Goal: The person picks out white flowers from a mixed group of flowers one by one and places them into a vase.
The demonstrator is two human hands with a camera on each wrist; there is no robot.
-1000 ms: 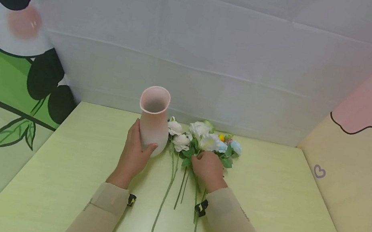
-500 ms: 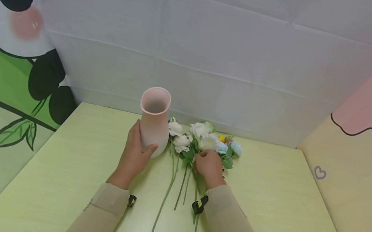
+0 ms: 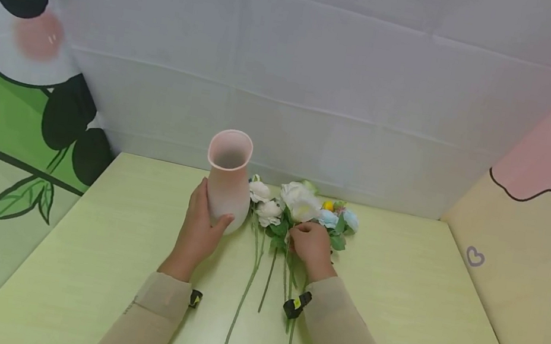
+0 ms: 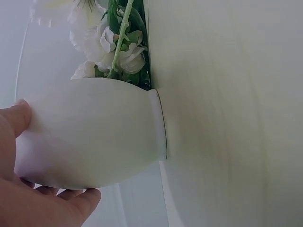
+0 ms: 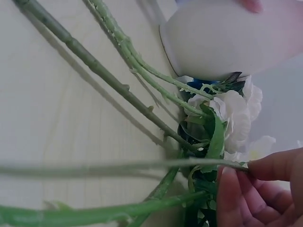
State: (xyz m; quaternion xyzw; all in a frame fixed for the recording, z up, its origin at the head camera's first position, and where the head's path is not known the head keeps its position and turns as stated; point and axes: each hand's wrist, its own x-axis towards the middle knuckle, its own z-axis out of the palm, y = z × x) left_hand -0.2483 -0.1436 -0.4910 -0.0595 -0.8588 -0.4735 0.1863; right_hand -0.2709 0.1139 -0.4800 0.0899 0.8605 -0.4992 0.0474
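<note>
My left hand (image 3: 198,232) holds a pale pink-and-white vase (image 3: 226,188) by its body, thumb on the near side. The vase stands upright on the table, its mouth facing up. In the left wrist view the fingers (image 4: 85,201) curl round the vase's lower edge of view. To its right, my right hand (image 3: 310,250) pinches a thin green stem (image 5: 142,166) between thumb and fingertips, just below a large white flower (image 3: 300,201). Beside it lie white blooms (image 3: 269,212) on long stems and light blue flowers (image 3: 329,219). Leaves and the hand hide where several stems join their blooms.
Long loose stems (image 3: 240,305) lie across the pale yellow-green table (image 3: 394,311) toward the near edge. A white cloth backdrop (image 3: 325,65) rises behind the flowers. Printed cartoon panels flank the table on both sides. Black bands sit at both wrists.
My right hand has shifted slightly right, and the large white flower with its stem has moved a little. The left hand and vase have stayed nearly in place.
</note>
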